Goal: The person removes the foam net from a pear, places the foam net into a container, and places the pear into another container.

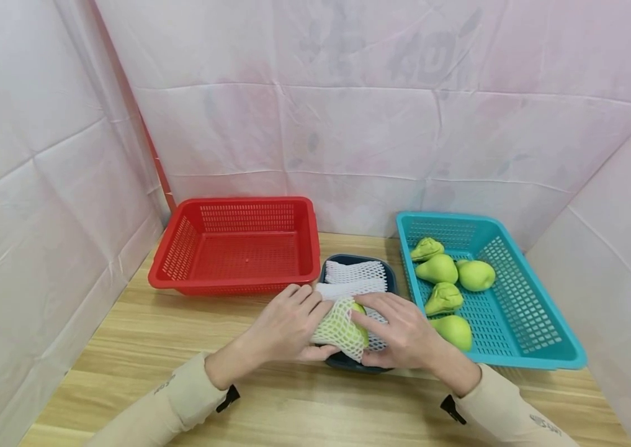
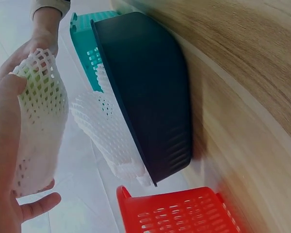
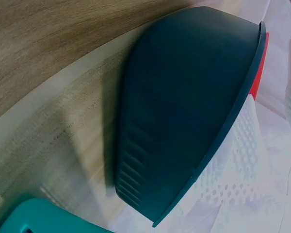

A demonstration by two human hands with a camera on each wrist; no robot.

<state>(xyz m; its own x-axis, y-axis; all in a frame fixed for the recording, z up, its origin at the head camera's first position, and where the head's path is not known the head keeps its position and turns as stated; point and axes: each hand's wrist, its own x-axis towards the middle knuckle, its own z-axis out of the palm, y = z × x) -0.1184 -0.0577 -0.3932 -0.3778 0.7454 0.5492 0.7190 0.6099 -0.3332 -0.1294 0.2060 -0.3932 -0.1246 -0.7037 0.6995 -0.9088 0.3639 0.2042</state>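
Observation:
A white foam net sleeve point(image 1: 334, 332) is partly over a green fruit point(image 1: 362, 332), whose bare side shows at the sleeve's right end; its kind is hard to tell. My left hand point(image 1: 293, 323) holds the sleeve with the fruit inside from the left. From the right, my right hand point(image 1: 404, 326) grips the sleeve's open edge, fingers at the fruit. In the left wrist view the net point(image 2: 41, 126) stretches between both hands. Below them stands a dark blue bin point(image 1: 357, 366) with several white foam nets point(image 1: 354, 273) inside, some sticking out over its rim.
A red basket point(image 1: 237, 282) with no fruit in it stands at the left. The turquoise basket point(image 1: 544, 357) at the right holds several green fruits, among them a smooth round one point(image 1: 476, 275) and a wrinkled one point(image 1: 444, 298). White cloth walls enclose the wooden table point(image 1: 293, 403).

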